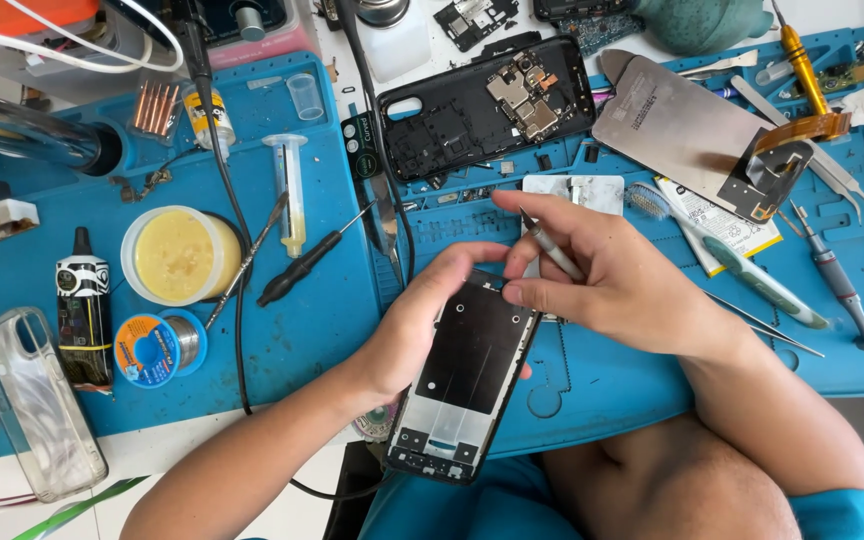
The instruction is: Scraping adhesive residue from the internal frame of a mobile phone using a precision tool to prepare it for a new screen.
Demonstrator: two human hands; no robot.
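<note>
My left hand (422, 325) grips a black phone frame (467, 385) from its left side, holding it tilted above the blue work mat (302, 330). The frame shows a dark inner panel with a silver metal plate lower down. My right hand (607, 275) pinches a thin silver tool (552, 248) like a pen. Its fingertips rest at the frame's top right corner. The tool's working tip is hidden by my fingers.
A black phone back housing (482, 105) with a circuit board lies at the mat's top centre. A metal plate (677, 125), tweezers (832, 170) and screwdrivers (842, 285) sit to the right. A tub of yellow paste (177, 255), a solder spool (152, 345), a syringe (290, 190) and a clear case (37, 400) are at left.
</note>
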